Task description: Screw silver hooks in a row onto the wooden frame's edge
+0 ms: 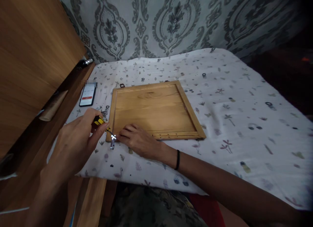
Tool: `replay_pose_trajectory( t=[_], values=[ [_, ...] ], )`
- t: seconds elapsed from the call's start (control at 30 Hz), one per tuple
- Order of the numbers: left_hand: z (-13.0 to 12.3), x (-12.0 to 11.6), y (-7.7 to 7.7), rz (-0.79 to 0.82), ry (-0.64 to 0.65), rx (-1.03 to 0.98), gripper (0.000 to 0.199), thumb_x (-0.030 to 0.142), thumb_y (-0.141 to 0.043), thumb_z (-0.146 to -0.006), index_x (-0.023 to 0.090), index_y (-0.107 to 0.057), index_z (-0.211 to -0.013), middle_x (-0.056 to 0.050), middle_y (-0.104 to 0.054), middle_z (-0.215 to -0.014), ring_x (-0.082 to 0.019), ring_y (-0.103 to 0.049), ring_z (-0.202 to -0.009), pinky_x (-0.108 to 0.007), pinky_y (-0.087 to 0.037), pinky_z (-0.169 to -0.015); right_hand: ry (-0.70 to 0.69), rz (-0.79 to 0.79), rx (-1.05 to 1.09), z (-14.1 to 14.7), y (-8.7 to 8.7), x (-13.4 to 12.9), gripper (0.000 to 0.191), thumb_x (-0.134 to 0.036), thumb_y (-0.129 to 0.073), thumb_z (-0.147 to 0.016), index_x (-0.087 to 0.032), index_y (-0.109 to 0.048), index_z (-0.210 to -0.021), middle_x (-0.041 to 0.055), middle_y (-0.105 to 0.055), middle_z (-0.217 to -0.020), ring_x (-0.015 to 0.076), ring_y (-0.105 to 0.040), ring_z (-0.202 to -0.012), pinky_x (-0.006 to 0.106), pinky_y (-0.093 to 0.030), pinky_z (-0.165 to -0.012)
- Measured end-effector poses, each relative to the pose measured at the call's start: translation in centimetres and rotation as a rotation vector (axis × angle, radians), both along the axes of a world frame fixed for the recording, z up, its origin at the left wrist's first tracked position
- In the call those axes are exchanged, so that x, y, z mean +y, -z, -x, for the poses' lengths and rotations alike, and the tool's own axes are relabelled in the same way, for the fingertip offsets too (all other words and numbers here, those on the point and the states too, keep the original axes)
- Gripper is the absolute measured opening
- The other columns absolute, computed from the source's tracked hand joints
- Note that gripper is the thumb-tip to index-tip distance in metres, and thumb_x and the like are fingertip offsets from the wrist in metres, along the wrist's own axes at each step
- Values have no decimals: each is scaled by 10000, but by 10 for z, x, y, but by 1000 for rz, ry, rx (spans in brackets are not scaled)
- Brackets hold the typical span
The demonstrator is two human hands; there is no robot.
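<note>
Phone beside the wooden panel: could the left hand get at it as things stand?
Probably yes: the phone lies just beyond the left hand with nothing visible between, though its grip on the screwdriver might need freeing first.

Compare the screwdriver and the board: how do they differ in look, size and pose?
The screwdriver has a yellow and black handle; the board is brown wood. The screwdriver is small and slim, the board broad and four-sided. The screwdriver is tilted in the left hand; the board lies flat on the patterned cloth. Both have a hand on them.
</note>
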State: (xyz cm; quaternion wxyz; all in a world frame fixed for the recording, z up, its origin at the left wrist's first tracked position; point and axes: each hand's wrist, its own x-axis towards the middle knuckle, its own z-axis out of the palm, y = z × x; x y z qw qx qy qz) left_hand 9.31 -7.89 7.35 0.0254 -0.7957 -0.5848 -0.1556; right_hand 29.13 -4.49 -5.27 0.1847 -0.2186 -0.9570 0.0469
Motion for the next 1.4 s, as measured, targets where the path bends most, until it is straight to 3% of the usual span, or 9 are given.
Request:
replay_pose_trajectory(
  t=[0.33,0.53,0.73,1.07,1.4],
  values=[
    [5,5,-5,41,138,-20,200,403,-405,-1037,265,-535,-973,-1,-657,-824,-210,-662,-730,-313,-498,-695,-11,10,-16,-1,-2,0,238,-137,-486,-1062,-92,-645,-1233,116,-690,-1106,262,-523,-1013,408,-420,-877],
    [3,3,-4,19,61,67,298,506,-417,-1049,259,-544,-941,-11,-678,-849,-232,-683,-776,-324,-489,-679,0,-7,-10,0,0,0,224,-151,-495,-1065,-117,-643,-1229,110,-695,-1110,260,-528,-1023,407,-428,-866],
    [3,4,0,15,70,32,273,454,-380,-1062,273,-539,-934,-31,-682,-919,-244,-675,-855,-361,-518,-786,-7,-6,-3,0,1,1,217,-145,-513,-1055,-113,-642,-1227,112,-698,-1105,268,-529,-1031,415,-429,-858],
    [3,4,0,-8,43,37,305,483,-407,-1044,254,-588,-955,-40,-713,-943,-236,-683,-846,-339,-508,-737,-5,3,1,0,1,0,223,-145,-504,-1056,-107,-647,-1223,116,-694,-1098,268,-526,-1036,415,-427,-863],
    [2,-7,-20,-35,48,2,191,357,-451,-1025,234,-594,-1000,-33,-725,-1014,-219,-685,-922,-330,-536,-830,-14,17,15,-1,-1,0,224,-128,-511,-1047,-119,-641,-1230,126,-689,-1168,265,-529,-1065,416,-431,-902]
  ],
)
